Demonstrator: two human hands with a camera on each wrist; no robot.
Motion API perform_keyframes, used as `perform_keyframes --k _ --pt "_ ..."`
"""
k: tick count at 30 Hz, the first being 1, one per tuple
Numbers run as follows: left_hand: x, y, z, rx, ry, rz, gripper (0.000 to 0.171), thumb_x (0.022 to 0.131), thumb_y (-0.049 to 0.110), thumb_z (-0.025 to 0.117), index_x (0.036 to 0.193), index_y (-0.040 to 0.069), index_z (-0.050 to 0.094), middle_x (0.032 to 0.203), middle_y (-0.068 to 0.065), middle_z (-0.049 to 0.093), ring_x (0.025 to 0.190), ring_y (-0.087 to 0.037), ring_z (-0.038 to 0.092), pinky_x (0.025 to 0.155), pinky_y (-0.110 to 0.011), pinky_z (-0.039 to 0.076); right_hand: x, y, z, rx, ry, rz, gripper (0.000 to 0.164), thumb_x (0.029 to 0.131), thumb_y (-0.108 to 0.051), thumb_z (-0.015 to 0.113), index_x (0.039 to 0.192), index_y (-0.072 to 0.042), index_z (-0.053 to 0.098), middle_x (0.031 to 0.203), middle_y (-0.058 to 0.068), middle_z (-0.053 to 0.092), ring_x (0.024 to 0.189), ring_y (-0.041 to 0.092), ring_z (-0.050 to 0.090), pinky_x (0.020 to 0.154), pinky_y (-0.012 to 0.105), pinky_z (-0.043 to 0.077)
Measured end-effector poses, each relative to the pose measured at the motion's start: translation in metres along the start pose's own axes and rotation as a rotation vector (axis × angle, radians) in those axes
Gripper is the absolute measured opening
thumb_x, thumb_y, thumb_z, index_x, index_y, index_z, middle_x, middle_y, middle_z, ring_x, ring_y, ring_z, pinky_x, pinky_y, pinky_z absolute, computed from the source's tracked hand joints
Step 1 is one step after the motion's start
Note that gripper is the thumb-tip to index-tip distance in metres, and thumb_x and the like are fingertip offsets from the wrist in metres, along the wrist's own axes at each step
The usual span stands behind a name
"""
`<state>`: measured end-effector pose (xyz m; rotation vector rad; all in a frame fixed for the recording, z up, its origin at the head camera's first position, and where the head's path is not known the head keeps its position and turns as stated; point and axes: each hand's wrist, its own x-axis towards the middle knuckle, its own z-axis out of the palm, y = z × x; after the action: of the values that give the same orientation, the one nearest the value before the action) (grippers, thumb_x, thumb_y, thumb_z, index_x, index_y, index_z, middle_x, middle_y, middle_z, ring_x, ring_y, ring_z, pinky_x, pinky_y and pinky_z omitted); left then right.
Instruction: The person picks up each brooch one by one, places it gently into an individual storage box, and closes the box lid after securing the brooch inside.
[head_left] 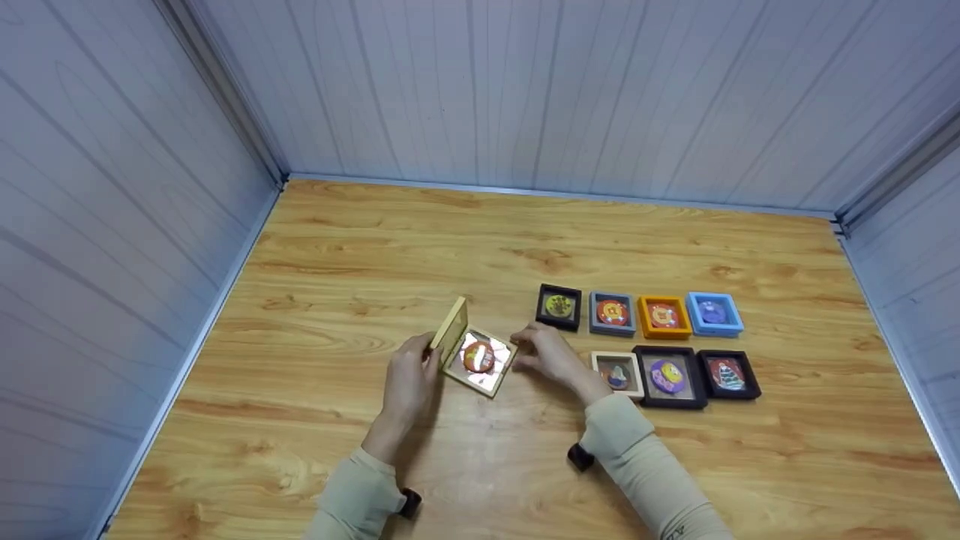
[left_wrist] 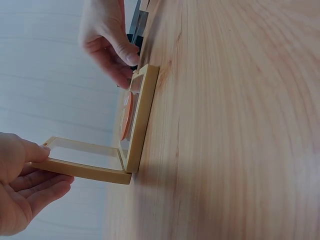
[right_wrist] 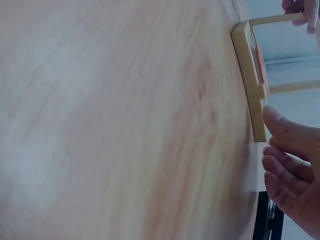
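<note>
A pale yellow hinged display frame [head_left: 488, 391] lies on the table with its clear-windowed lid [left_wrist: 82, 170] raised. My left hand [head_left: 409, 379] pinches the lid's free edge between thumb and fingers. Inside the lower half, on its shiny clear film, rests a round red-orange disc [head_left: 478, 357] with a patterned top. My right hand [head_left: 551, 356] is at the right side of the lower half; in the right wrist view its thumb [right_wrist: 282, 125] touches the rim, and the other fingers are loosely bent beside the corner.
To the right, small framed discs stand in two rows. Behind are a black frame [head_left: 557, 327], a grey one [head_left: 612, 331], an orange one [head_left: 664, 334] and a light blue one [head_left: 718, 330]. Nearer are a cream frame [head_left: 596, 364] and two black ones. Panel walls [head_left: 510, 97] border the wooden table.
</note>
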<state>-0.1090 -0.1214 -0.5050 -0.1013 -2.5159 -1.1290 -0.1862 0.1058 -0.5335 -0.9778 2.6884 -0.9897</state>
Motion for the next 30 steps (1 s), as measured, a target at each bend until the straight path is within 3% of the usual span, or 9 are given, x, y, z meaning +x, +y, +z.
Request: perform_keyframes --k 11,17,30 --pt "-0.002 0.005 0.002 -0.015 -0.021 0.012 0.016 0.078 -0.001 0.063 0.094 -0.005 0.064 0.080 -0.010 0.061 0.072 -0.018 0.057 0.063 -0.030 0.049 0.002 0.006 0.004 0.067 0.016 0.046 0.025 0.071 -0.011 0.073 0.092 0.000 0.066 0.079 0.007 0.055 0.073 0.018 0.053 0.064 0.027 0.044" --pt "-0.004 0.009 0.003 0.002 -0.042 0.062 0.015 0.075 0.005 0.068 0.088 -0.003 0.065 0.077 -0.008 0.061 0.069 -0.017 0.057 0.061 -0.030 0.048 0.003 0.007 0.006 0.078 0.021 0.065 0.022 0.071 -0.010 0.072 0.090 -0.001 0.065 0.078 0.007 0.054 0.071 0.017 0.053 0.063 0.026 0.045" --pt "-0.012 0.017 0.016 0.066 -0.163 0.145 0.019 0.065 0.011 0.075 0.079 0.001 0.068 0.077 -0.006 0.063 0.071 -0.017 0.059 0.063 -0.030 0.048 0.002 0.011 0.009 0.112 0.068 0.016 0.022 0.068 -0.010 0.074 0.086 -0.001 0.066 0.073 0.007 0.053 0.067 0.017 0.052 0.060 0.025 0.044"
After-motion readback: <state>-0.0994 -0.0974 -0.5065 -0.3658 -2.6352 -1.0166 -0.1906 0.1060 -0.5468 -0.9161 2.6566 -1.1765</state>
